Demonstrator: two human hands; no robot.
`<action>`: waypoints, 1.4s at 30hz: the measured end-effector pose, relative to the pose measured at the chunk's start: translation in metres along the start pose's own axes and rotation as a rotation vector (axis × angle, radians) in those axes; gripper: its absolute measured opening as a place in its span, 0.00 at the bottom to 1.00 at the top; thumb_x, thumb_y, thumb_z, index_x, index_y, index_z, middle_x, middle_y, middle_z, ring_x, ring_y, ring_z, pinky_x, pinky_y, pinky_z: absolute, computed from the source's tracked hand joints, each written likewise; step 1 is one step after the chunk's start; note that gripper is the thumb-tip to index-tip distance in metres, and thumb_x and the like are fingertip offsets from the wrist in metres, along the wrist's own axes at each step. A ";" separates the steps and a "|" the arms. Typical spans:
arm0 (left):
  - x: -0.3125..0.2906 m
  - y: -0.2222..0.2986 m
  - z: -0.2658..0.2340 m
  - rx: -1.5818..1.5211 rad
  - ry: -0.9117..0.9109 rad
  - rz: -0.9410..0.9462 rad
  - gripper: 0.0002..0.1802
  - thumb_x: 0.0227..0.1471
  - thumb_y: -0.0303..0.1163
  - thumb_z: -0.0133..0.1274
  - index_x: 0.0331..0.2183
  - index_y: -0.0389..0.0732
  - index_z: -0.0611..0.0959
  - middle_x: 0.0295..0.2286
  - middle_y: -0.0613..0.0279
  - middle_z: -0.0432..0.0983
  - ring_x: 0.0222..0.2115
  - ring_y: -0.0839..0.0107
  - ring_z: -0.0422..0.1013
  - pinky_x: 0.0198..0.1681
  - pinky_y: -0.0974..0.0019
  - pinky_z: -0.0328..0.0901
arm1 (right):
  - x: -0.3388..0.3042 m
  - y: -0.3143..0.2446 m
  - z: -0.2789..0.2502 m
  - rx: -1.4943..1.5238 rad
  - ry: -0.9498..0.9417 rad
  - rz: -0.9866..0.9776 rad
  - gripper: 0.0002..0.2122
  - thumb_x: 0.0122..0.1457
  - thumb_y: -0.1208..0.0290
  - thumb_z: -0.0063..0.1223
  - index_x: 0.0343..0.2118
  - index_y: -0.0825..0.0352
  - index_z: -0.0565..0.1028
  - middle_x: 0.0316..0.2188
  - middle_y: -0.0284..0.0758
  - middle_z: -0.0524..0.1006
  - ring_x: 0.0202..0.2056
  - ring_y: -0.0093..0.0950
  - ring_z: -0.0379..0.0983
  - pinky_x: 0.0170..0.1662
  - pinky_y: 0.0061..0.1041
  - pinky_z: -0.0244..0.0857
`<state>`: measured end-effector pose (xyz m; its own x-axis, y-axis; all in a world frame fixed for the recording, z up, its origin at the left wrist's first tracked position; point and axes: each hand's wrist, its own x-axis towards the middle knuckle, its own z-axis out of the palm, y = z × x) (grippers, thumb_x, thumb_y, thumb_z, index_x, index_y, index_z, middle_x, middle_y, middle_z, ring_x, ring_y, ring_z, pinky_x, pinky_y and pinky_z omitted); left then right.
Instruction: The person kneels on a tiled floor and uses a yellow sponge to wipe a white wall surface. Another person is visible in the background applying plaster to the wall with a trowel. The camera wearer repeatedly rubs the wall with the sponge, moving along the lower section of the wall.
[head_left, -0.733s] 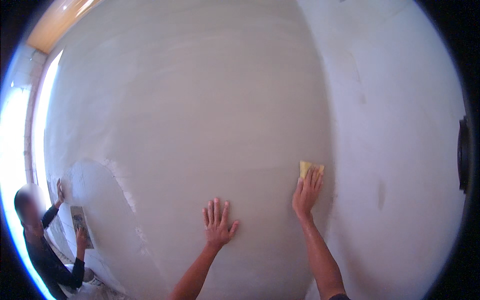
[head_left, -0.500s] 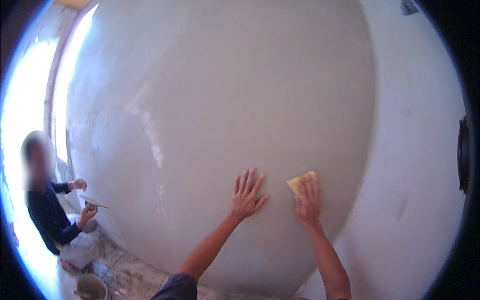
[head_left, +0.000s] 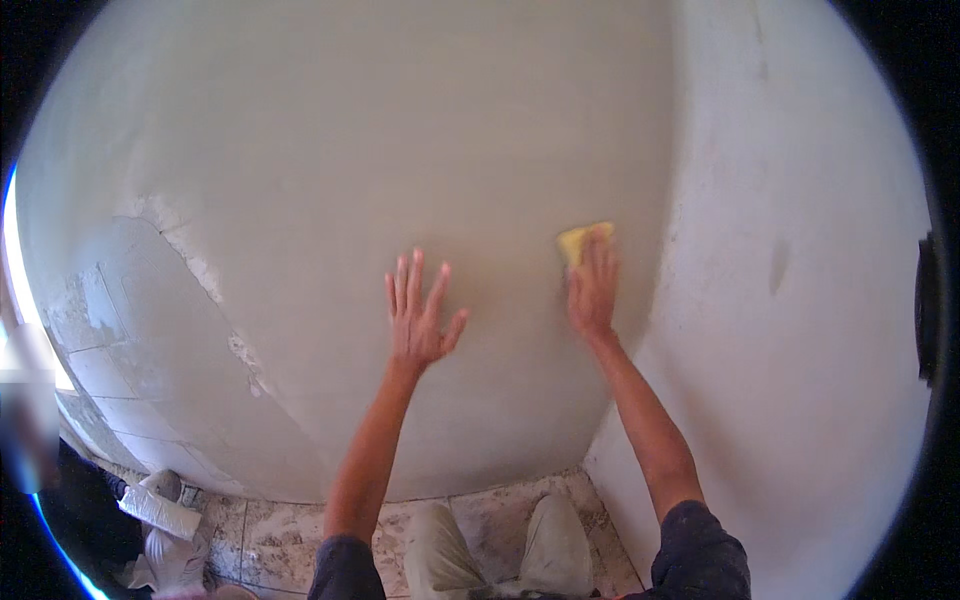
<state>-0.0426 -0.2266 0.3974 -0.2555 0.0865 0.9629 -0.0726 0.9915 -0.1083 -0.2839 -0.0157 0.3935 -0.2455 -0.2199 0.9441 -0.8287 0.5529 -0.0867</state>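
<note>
In front of me stands a wall coated with smooth grey-beige plaster (head_left: 470,130). My left hand (head_left: 420,320) is at the wall, palm toward the plaster, fingers stretched out and spread, holding nothing. Off to its right, my right hand (head_left: 594,290) presses a yellow sponge (head_left: 575,243) to the same surface, not far from the corner. The hand covers most of the sponge, so only its upper and left edges show. Slight blur lies over the right fingers.
A pale side wall (head_left: 790,300) meets the plaster at right. Rough, bare patches (head_left: 200,270) break the coat at left. Dirty floor tiles (head_left: 290,535) run along the base, below my knees (head_left: 555,550). At far left crouches a co-worker (head_left: 90,520) beside a pale flat tool (head_left: 160,512).
My view has tipped down and swung, bringing my knees in; the co-worker slides to the left rim and the bucket drops out of sight. My right hand keeps hold of the sponge.
</note>
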 end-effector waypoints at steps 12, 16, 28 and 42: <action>-0.501 0.222 0.023 -0.470 -0.730 -0.696 0.35 0.57 0.42 0.56 0.62 0.43 0.67 0.59 0.44 0.63 0.61 0.42 0.58 0.64 0.45 0.56 | 0.105 -0.217 0.005 0.084 -0.113 -0.894 0.30 0.62 0.65 0.51 0.68 0.58 0.61 0.69 0.36 0.59 0.69 0.40 0.52 0.70 0.53 0.41; -0.554 0.221 0.025 -0.515 -0.918 -1.065 0.34 0.52 0.40 0.61 0.58 0.41 0.71 0.54 0.42 0.69 0.55 0.40 0.64 0.60 0.45 0.61 | 0.123 -0.235 0.010 -0.097 -0.157 -0.916 0.28 0.65 0.63 0.47 0.68 0.59 0.61 0.70 0.35 0.58 0.70 0.40 0.51 0.70 0.50 0.43; -0.537 0.218 0.004 -0.499 -0.924 -1.250 0.39 0.51 0.42 0.60 0.62 0.46 0.66 0.56 0.39 0.65 0.55 0.37 0.63 0.59 0.41 0.62 | 0.139 -0.349 0.017 0.062 -0.060 -1.078 0.26 0.66 0.62 0.45 0.67 0.59 0.62 0.69 0.34 0.59 0.69 0.42 0.51 0.70 0.48 0.44; -0.543 0.212 -0.002 -0.516 -0.933 -1.346 0.40 0.50 0.39 0.60 0.63 0.49 0.65 0.56 0.42 0.64 0.56 0.41 0.63 0.56 0.41 0.64 | 0.097 -0.371 0.040 0.021 -0.227 -1.145 0.29 0.63 0.61 0.49 0.67 0.60 0.63 0.69 0.33 0.59 0.70 0.38 0.51 0.70 0.43 0.44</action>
<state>0.0824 -0.0631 -0.1477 -0.7251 -0.6656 -0.1769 -0.4439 0.2553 0.8589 -0.0200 -0.2743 0.5050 0.5683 -0.7217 0.3952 -0.6316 -0.0748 0.7717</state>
